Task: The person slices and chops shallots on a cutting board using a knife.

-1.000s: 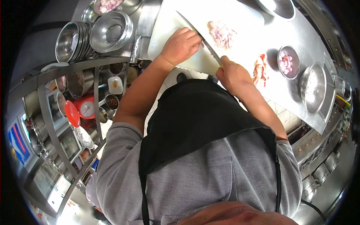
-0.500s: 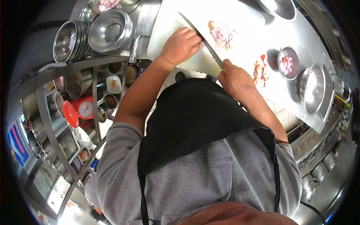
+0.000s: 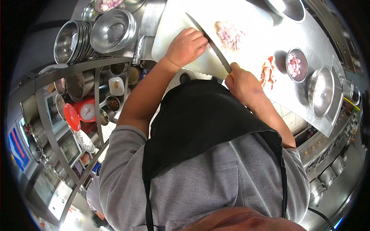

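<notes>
A long kitchen knife (image 3: 218, 52) lies slantwise over the white cutting board (image 3: 165, 37), its handle wrapped by my right hand (image 3: 244, 84). Beside the blade, my left hand (image 3: 187, 47) presses down with curled fingers near the flat of the knife. Whatever those fingertips hold, if anything, is hidden beneath them. On the other side of the blade sits a pile of sliced shallots (image 3: 230, 36). Reddish-brown peelings (image 3: 268, 73) are heaped to the right of the board. A small metal bowl (image 3: 303, 72) beyond them contains whole peeled shallots (image 3: 293, 65).
A metal strainer (image 3: 323, 91) stands near the right edge of the steel table (image 3: 287, 36), with another colander (image 3: 295, 14) at the top. Stacked metal bowls (image 3: 111, 32) stand at left. Below them, a shelf holds a red scale (image 3: 85, 109) and several containers.
My right hand and the knife's handle end have shifted very slightly right and down. The left hand stays in almost the same place.
</notes>
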Demonstrator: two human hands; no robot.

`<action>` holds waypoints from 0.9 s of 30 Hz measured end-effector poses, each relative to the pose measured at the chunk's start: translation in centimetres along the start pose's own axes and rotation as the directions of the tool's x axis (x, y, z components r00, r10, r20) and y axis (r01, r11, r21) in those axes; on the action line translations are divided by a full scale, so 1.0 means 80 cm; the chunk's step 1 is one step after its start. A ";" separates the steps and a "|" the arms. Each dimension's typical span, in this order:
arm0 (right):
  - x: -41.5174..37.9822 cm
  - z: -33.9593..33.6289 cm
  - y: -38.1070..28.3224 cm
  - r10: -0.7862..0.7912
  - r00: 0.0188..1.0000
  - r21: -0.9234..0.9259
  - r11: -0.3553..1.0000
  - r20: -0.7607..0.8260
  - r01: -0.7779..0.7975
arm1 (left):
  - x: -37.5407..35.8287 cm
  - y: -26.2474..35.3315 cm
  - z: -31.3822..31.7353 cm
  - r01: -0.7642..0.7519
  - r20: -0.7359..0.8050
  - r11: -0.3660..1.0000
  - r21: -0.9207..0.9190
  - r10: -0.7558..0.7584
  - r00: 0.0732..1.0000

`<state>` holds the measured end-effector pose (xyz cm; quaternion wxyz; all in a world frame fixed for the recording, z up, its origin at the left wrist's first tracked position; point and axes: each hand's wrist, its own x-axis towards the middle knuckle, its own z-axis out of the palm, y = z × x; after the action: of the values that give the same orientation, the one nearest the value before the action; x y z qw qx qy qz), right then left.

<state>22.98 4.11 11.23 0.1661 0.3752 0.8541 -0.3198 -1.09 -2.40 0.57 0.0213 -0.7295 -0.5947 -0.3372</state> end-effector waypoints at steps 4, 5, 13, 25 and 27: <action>0.015 0.012 0.001 0.006 1.000 0.032 0.999 0.003 -0.006 | 0.001 0.000 0.001 0.000 0.006 1.000 0.005 0.000 1.000; 0.025 0.017 0.003 0.008 1.000 0.034 0.999 0.003 -0.008 | 0.001 0.002 0.001 -0.001 0.007 1.000 0.003 0.001 1.000; 0.018 0.003 0.008 -0.034 0.999 0.025 0.999 -0.029 0.034 | 0.000 -0.001 0.003 -0.025 -0.040 1.000 -0.003 0.025 0.999; -0.001 0.004 0.006 -0.026 1.000 0.040 0.999 -0.017 0.026 | 0.001 0.000 0.001 -0.022 -0.034 1.000 -0.003 0.022 0.999; 0.006 0.009 0.004 -0.021 0.999 0.037 0.999 -0.026 0.022 | 0.000 -0.002 0.002 -0.023 -0.035 1.000 0.002 0.023 0.999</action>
<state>22.92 4.06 10.27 0.1447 0.3731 0.8539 -0.3327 -1.13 -2.27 0.42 0.0360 -0.7301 -0.5861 -0.3494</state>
